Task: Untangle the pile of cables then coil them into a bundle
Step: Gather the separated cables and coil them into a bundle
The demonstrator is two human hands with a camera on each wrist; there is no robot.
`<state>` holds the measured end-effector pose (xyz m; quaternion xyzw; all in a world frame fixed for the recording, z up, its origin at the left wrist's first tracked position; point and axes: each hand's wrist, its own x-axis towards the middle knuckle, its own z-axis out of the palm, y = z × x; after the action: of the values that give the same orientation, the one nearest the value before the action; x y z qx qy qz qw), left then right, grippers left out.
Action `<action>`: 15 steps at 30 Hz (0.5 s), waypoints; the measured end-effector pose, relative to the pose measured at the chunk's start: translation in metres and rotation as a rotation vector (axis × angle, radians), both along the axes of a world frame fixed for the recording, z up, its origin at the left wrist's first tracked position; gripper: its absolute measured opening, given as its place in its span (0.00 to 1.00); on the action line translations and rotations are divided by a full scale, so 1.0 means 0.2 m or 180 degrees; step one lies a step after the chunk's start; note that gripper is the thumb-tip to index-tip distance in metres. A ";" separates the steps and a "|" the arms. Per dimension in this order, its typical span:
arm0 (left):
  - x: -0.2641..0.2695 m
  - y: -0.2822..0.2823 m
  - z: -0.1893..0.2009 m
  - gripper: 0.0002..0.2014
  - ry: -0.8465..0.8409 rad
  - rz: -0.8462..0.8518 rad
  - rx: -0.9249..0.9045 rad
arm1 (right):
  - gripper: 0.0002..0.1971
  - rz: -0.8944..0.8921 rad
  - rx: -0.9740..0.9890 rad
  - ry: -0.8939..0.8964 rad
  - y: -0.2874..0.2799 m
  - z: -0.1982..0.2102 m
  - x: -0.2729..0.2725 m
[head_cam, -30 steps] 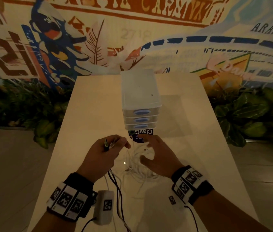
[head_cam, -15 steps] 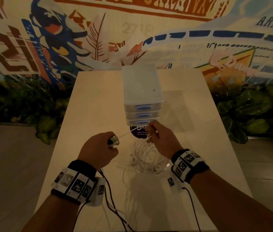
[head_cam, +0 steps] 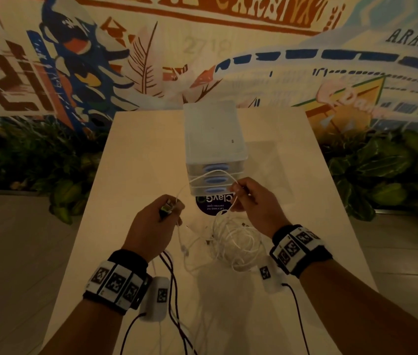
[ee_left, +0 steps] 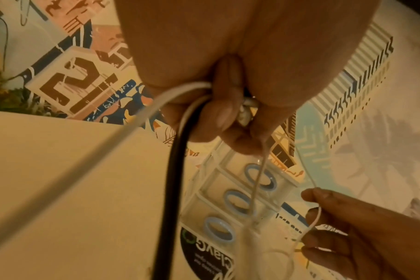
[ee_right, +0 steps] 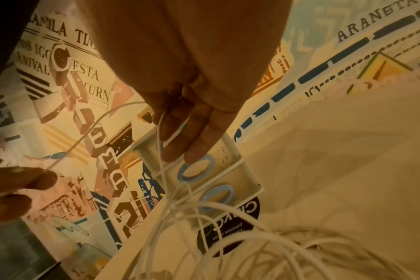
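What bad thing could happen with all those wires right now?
The white cable arches between the left hand and right hand, and runs down into the pile of white cables. Pulling harder might tighten a knot there instead of freeing it.

The loop hangs just in front of the drawer box; it could catch on a blue handle and tug the box.

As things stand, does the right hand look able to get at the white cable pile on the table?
Probably yes. The white cable pile lies just below the right hand with nothing between them. But that hand already pinches a white strand running to the left hand, so it would need to let go first.
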<state>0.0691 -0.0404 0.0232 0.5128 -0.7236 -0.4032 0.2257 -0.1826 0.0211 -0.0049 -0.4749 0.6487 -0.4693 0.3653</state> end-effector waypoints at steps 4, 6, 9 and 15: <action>-0.03 0.02 0.09 0.10 0.0841 -0.0111 0.0211 | 0.10 -0.0010 0.0057 -0.0036 0.01 -0.03 -0.06; -0.03 0.02 0.12 0.11 0.1045 -0.0203 0.0324 | 0.10 0.0069 0.0145 0.0030 0.01 -0.04 -0.08; -0.04 0.00 0.11 0.11 0.0916 -0.0123 0.0345 | 0.12 0.0307 0.0380 -0.0015 0.03 -0.07 -0.09; -0.12 0.04 -0.06 0.06 -0.0050 -0.0450 0.0322 | 0.11 0.0417 0.0392 -0.0283 0.02 -0.06 -0.03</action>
<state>0.0443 -0.0322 0.0112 0.4743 -0.7384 -0.4501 0.1648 -0.1880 0.0241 -0.0161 -0.4717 0.6271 -0.4242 0.4521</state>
